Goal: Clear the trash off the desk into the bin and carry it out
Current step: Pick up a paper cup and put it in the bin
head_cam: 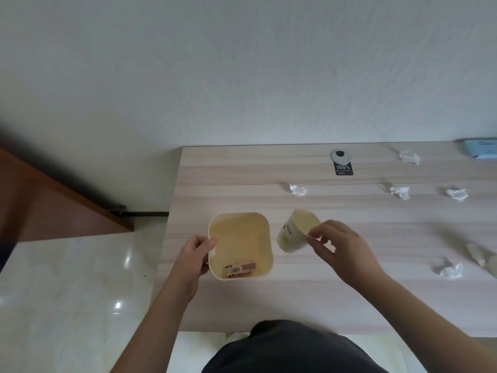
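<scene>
A small cream square plastic bin point(240, 244) with rounded corners is shown standing on the pale wood-grain desk point(242, 168) near its left end; its left rim is gripped by the left hand point(197, 254), thumb over the edge. A pinkish barcoded carton point(239, 268) is seen lying inside on the bottom. Just right of the bin, a white paper cup point(297, 231) with green print is held tilted, pinched at its rim by the right hand point(340, 247). Crumpled white tissue wads point(297, 189) point(400, 191) point(456, 194) point(409, 157) point(448, 270) are scattered across the desk to the right.
</scene>
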